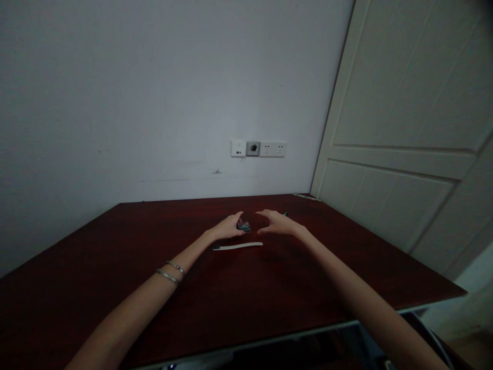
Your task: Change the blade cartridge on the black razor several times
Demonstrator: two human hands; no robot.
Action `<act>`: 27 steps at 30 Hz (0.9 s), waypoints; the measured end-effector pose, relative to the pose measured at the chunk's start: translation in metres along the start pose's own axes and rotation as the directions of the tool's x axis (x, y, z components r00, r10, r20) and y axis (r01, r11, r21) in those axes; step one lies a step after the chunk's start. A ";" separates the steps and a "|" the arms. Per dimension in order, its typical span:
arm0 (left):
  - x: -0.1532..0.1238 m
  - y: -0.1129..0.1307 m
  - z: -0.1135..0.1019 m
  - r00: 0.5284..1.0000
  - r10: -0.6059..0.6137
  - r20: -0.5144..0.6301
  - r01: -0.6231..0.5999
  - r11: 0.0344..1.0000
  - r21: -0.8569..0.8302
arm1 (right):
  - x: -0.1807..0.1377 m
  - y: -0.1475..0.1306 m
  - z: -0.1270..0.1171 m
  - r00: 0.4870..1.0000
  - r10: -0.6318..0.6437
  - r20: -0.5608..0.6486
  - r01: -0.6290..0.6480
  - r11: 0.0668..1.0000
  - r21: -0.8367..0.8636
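Note:
My left hand (228, 227), with bracelets on the wrist, is curved around the left side of a small, dark, glassy block-like object (244, 226) on the table; its exact kind is too small to make out. My right hand (278, 223) hovers a short way to the right of that object. Its thumb and fingers are apart, with nothing between them. Nearer to me lies a slim white strip-like object (241, 246) with a dark left end. Behind my right hand the tip of a thin dark object (285, 213) pokes out, mostly hidden.
The dark red table (200, 308) meets a pale wall at the back, where sockets (272, 149) are mounted. A white panelled door (400, 128) stands along the right side. Below the table's front edge is a dark open space (300, 352).

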State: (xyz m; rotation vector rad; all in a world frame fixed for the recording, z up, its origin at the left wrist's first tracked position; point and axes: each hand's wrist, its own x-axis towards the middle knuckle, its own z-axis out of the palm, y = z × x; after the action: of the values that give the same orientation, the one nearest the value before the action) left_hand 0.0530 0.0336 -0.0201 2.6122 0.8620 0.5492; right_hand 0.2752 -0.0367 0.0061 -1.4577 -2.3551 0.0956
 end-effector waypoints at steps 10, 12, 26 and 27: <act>-0.013 0.043 -0.009 0.995 0.096 0.035 -0.096 0.995 0.005 | 0.012 -0.010 0.003 0.986 -0.080 0.147 0.075 0.996 0.039; -0.013 0.046 -0.008 0.996 0.083 0.040 -0.083 0.997 0.003 | 0.012 -0.011 0.003 0.986 -0.080 0.150 0.076 0.997 0.031; -0.018 0.013 -0.045 0.999 0.035 0.007 -0.035 0.996 0.082 | -0.036 0.108 -0.068 0.946 0.272 0.177 -0.295 0.947 0.123; -0.019 0.012 -0.045 0.999 0.032 0.028 -0.035 0.996 0.088 | -0.041 0.121 -0.069 0.927 0.310 0.211 -0.339 0.933 0.117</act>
State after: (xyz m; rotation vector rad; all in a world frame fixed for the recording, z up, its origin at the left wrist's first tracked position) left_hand 0.0243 0.0217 0.0192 2.7117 0.8540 0.4954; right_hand 0.4177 -0.0260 0.0292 -1.8181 -2.1636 0.5107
